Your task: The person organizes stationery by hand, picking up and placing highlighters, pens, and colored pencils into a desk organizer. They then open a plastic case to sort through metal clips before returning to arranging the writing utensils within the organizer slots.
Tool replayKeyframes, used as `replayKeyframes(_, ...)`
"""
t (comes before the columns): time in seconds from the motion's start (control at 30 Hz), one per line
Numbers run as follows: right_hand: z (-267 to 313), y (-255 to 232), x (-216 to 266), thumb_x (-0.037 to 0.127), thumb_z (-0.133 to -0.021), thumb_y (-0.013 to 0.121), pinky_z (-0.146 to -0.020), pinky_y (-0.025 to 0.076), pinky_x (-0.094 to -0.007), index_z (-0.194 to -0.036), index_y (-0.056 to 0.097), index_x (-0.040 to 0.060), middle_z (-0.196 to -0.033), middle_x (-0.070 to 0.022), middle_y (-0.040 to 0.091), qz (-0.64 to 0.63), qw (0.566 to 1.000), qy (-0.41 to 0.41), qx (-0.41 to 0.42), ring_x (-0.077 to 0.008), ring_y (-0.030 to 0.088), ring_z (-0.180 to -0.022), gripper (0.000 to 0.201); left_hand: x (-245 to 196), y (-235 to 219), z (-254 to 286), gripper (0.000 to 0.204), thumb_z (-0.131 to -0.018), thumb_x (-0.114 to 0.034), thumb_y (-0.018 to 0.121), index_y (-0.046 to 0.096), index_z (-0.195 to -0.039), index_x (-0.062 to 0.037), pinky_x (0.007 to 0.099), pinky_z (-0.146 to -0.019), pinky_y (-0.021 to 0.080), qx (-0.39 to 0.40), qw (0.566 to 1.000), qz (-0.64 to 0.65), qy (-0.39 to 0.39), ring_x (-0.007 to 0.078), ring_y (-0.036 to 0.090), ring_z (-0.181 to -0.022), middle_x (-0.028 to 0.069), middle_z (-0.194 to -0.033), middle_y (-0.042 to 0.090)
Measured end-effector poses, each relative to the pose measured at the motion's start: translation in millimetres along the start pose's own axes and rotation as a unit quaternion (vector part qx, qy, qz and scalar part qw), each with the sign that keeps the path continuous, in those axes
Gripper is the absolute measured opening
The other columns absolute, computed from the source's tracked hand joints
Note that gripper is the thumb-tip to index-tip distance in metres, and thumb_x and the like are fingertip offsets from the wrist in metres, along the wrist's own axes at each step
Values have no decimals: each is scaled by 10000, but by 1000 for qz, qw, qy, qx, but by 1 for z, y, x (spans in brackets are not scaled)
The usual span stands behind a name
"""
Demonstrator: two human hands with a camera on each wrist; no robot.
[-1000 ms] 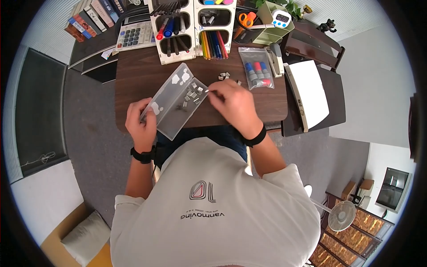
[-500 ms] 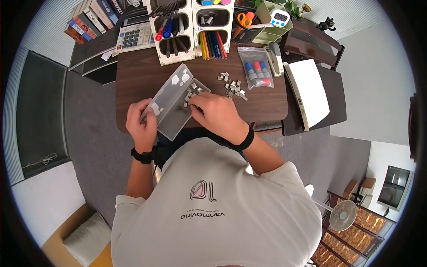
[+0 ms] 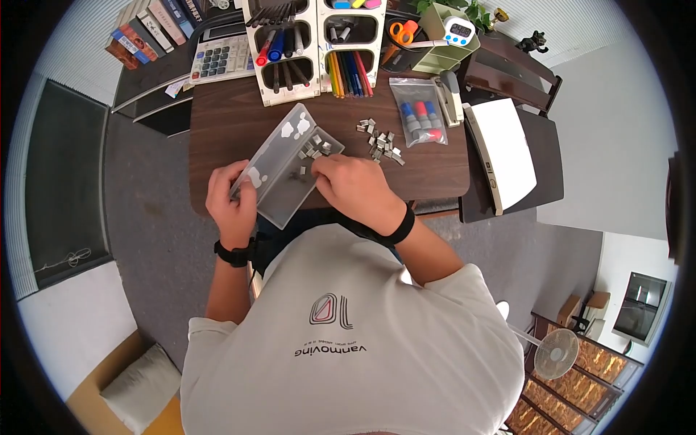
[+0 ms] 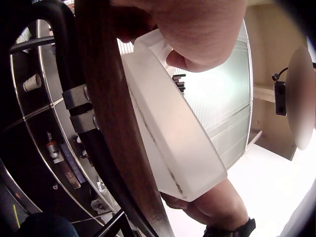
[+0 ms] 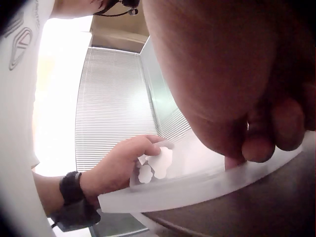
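My left hand grips the raised lid of a clear plastic box, thumb on the inner face and fingers behind. White cloud-shaped patches mark the lid. Inside the box lie several small silver metal pieces, mostly toward its far end. My right hand reaches over the near right rim with bent fingers, its fingertips down inside the box. Whether they pinch a piece I cannot tell. In the right wrist view, the lower fingers curl just above the box wall. More silver metal pieces lie loose on the table.
A bag of red and blue capped bottles lies on the table beside a stapler. White organizers with pens and pencils stand at the back, next to a calculator. A timer is behind.
My right hand has moved left from above the loose metal pieces to inside the box, uncovering the pile on the table. My left hand and the lid have stayed in place.
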State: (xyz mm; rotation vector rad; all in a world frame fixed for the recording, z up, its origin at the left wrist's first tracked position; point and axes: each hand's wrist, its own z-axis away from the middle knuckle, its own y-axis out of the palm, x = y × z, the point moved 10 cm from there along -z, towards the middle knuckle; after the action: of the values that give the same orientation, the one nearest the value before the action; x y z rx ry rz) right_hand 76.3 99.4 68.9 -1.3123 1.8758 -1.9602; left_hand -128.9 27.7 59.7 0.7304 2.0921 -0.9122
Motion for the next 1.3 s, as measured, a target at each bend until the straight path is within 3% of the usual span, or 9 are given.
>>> replayKeyframes(0.1,0,-3,-2,113,-892,640,-670,584,-434,-985,739,96,-885,-104,736,-4,999,16,-32,-324,718,-772,136,0,-1,0,225,-860,26,630,723,-1062,-8,325,-783,533,-3,1000,-2,3,230,675,-843,120,-951,699)
replayKeyframes(0.17,1,-13,1,139,-871,661,-629,573,-440,-929,691,85,-800,-102,695,-8,997,-2,-77,-323,706,-714,85,-1,-1,-1,226,-857,29,631,722,-1061,-7,323,-780,532,-3,1000,0,6,231,674,-838,119,-948,697)
replayKeyframes(0.37,-1,-2,-3,105,-885,641,-676,590,-435,-1022,733,98,-899,-111,743,-4,999,29,-26,-329,720,-777,165,-1,0,-1,224,-852,36,631,719,-1054,0,327,-776,533,-1,1000,2,2,235,677,-837,123,-953,700)
replayKeyframes(0.5,-1,-13,-11,111,-890,655,-678,588,-436,-1031,724,96,-891,-117,740,-22,998,34,-49,-337,719,-778,157,-3,-2,-1,221,-852,36,629,720,-1051,3,330,-776,534,-6,1000,0,12,234,675,-836,126,-954,701)
replayKeyframes(0.6,0,-58,-40,152,-881,699,-675,581,-443,-950,722,105,-869,-121,720,34,981,52,-183,-346,712,-783,86,-4,0,-1,223,-853,35,629,721,-1054,3,329,-777,533,-5,1000,0,20,234,675,-838,128,-957,702)
replayKeyframes(0.67,2,-73,-71,172,-864,741,-724,583,-435,-957,732,92,-916,-111,704,64,970,132,-194,-335,705,-855,123,-3,-1,0,225,-853,34,630,721,-1056,3,329,-778,533,-6,1000,-2,19,235,675,-839,128,-959,702)
replayKeyframes(0.87,-3,-60,-84,162,-847,770,-788,576,-415,-982,748,97,-949,-81,684,82,979,86,-167,-303,690,-943,152,-2,0,0,225,-859,29,628,723,-1061,1,328,-780,531,-4,1000,-5,14,234,676,-843,126,-963,701)
replayKeyframes(1.07,-6,-52,-73,103,-844,747,-772,579,-411,-903,742,115,-902,-72,678,82,984,56,-147,-296,696,-915,60,1,-1,0,227,-861,27,627,726,-1064,-5,335,-791,532,-6,1000,7,-6,237,677,-856,126,-966,700)
replayKeyframes(1.3,-2,-50,-79,111,-836,754,-763,580,-407,-949,732,122,-873,-75,677,32,987,58,-148,-296,699,-894,116,-2,-1,0,228,-860,29,624,723,-1064,6,335,-794,532,0,1000,-1,7,237,677,-855,132,-967,701)
